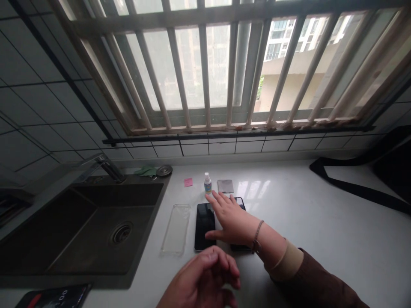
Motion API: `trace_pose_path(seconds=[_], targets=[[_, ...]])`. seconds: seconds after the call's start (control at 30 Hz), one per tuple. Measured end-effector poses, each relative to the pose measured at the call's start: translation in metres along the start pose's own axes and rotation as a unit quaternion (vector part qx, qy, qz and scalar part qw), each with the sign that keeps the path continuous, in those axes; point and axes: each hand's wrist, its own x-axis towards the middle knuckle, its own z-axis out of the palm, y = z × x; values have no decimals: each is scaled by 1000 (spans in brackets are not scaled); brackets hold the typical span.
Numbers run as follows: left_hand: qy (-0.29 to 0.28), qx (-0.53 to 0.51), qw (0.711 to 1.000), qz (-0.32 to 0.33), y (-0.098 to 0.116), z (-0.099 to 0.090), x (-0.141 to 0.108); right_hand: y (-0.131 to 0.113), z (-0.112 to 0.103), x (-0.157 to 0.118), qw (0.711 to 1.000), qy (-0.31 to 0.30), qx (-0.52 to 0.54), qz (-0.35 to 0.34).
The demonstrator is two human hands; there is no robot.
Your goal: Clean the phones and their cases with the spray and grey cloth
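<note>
The right hand (233, 222) was spread out wide above a dark phone (240, 247), and a black phone (204, 226) lay just beside it. The left hand (202, 278) was curled loose and held nothing. A see-through phone case (176, 229) lay between the phones and the sink (159, 205). The white counter (321, 239) went a long way right, to a black strap (353, 188).

- I count two hands: the reaching hand (231, 222), the lower hand (201, 277)
- Beneath the reaching hand, two black phones (204, 226)
- Past its fingertips, one spray bottle (207, 183)
- Left of it, one clear phone case (176, 229)
</note>
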Motion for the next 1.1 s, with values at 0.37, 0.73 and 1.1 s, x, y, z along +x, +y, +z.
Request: trace_pose_path(seconds=[0.37, 0.73, 1.1], targets=[[112, -54, 970, 207, 46, -18, 87, 4, 5, -10, 943, 103, -36, 314], [100, 271, 932, 218, 23, -40, 94, 12, -18, -14, 891, 290, 239, 255], [160, 520, 804, 239, 18, -42, 93, 26, -15, -16, 788, 348, 481, 166]])
